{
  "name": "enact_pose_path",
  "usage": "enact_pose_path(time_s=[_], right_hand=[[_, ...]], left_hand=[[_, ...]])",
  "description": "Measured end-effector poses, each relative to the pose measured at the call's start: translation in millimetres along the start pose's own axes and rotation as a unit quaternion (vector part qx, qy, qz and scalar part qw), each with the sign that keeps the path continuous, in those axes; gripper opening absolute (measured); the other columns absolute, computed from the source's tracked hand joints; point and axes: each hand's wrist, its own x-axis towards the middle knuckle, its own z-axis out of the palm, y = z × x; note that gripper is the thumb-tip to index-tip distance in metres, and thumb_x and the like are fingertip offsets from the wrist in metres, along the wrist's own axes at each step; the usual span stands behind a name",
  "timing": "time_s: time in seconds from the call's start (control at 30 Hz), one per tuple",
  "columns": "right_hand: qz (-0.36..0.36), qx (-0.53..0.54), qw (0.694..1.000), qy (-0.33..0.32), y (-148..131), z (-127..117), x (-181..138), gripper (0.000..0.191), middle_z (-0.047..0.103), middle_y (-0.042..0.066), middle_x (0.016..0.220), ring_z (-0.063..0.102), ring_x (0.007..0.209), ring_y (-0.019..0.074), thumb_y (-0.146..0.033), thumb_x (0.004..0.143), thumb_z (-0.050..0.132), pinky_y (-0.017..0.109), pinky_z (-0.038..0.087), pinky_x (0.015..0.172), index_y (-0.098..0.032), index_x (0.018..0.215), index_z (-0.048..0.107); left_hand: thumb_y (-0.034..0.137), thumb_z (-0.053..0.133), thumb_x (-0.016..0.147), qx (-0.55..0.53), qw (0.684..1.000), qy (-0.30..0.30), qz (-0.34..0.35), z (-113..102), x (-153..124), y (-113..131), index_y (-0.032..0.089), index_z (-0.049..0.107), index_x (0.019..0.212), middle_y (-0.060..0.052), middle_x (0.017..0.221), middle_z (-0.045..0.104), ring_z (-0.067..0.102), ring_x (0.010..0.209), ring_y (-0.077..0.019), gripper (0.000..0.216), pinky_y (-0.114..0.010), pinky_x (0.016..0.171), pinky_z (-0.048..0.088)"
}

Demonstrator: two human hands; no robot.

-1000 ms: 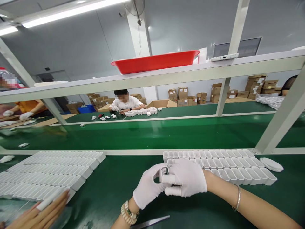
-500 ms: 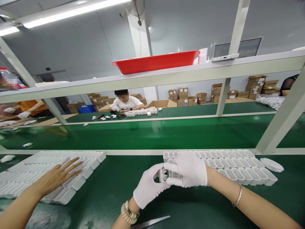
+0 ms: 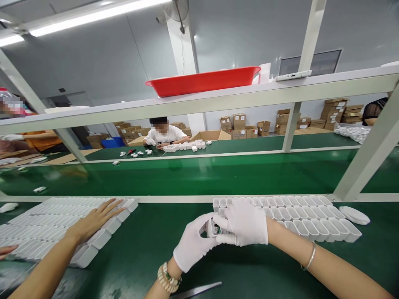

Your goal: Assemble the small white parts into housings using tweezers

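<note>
Both my hands wear white gloves and meet over the green bench. My left hand [image 3: 192,245] is closed round a small white plastic housing [image 3: 213,227] from the left. My right hand [image 3: 245,223] pinches the same housing from the right, fingers pressed against it. Rows of empty white housings [image 3: 299,214] lie just behind and to the right of my hands. A bead bracelet sits on my left wrist and a metal bangle on my right.
A co-worker's bare hand [image 3: 95,218] rests flat on another block of white housings [image 3: 46,226] at the left. A metal blade [image 3: 196,290] lies by my left wrist. A white lid [image 3: 355,214] sits far right. A red tray [image 3: 202,81] stands on the shelf; people work across the belt.
The co-worker's hand has reached forward and right over the left block of housings. My hands have shifted slightly up with the housing between them.
</note>
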Motion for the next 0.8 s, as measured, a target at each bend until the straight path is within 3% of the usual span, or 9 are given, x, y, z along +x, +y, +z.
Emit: enact_pose_path(time_s=[0.17,0.27,0.37,0.47,0.6,0.8], right_hand=[[0.070,0.197,0.978,0.010,-1.1,-15.6,-4.7,0.028,0.062,0.000,0.078,0.050,0.066,0.0134,-0.047,0.095,0.047,0.026,0.025,0.055,-0.029,0.107,0.065],[0.080,0.226,0.970,0.035,-2.0,-20.3,-6.0,0.027,0.063,0.000,0.083,0.051,0.071,0.0130,-0.043,0.093,0.052,0.024,0.028,0.057,-0.028,0.111,0.065],[0.060,0.176,0.981,0.046,-1.2,-13.3,-5.2,0.031,0.061,0.001,0.077,0.048,0.066,0.0136,-0.045,0.095,0.047,0.026,0.025,0.055,-0.027,0.114,0.064],[0.012,0.058,0.996,0.067,1.0,-0.7,-3.3,0.043,0.058,0.002,0.067,0.043,0.057,0.0151,-0.053,0.098,0.034,0.029,0.018,0.052,-0.022,0.105,0.063],[-0.056,-0.077,0.991,0.089,3.0,8.3,-1.0,0.050,0.058,0.004,0.063,0.044,0.053,0.0171,-0.050,0.102,0.019,0.032,0.016,0.052,-0.017,0.098,0.056],[-0.061,-0.098,0.989,0.094,3.9,8.6,-1.0,0.046,0.056,0.002,0.061,0.042,0.051,0.0161,-0.048,0.103,0.016,0.031,0.014,0.051,-0.017,0.105,0.051]], left_hand=[[0.039,0.080,0.066,-0.002,1.000,-0.003,0.012,-3.6,-0.8,11.5,0.036,0.069,0.112,0.002,0.106,0.075,0.070,0.100,-0.0294,0.047,-0.041,0.087,0.058],[0.038,0.079,0.068,0.000,1.000,-0.012,0.003,-5.4,-1.6,17.6,0.037,0.069,0.114,0.003,0.109,0.074,0.069,0.102,-0.0297,0.047,-0.041,0.088,0.058],[0.038,0.079,0.066,0.022,0.999,-0.008,-0.022,-4.8,-2.0,16.8,0.037,0.069,0.112,0.002,0.106,0.075,0.069,0.101,-0.0296,0.046,-0.039,0.085,0.059],[0.038,0.080,0.064,0.025,0.999,0.004,-0.037,-3.7,-1.7,11.5,0.036,0.070,0.110,0.002,0.103,0.075,0.070,0.099,-0.0292,0.047,-0.039,0.085,0.059],[0.036,0.081,0.062,0.017,0.999,0.016,-0.028,-4.7,-0.6,6.9,0.037,0.069,0.109,0.002,0.103,0.075,0.069,0.100,-0.0301,0.048,-0.040,0.085,0.059],[0.035,0.080,0.063,0.021,0.999,0.024,-0.021,-7.7,-1.3,9.3,0.037,0.069,0.110,0.001,0.103,0.075,0.069,0.100,-0.0305,0.049,-0.040,0.086,0.059]])
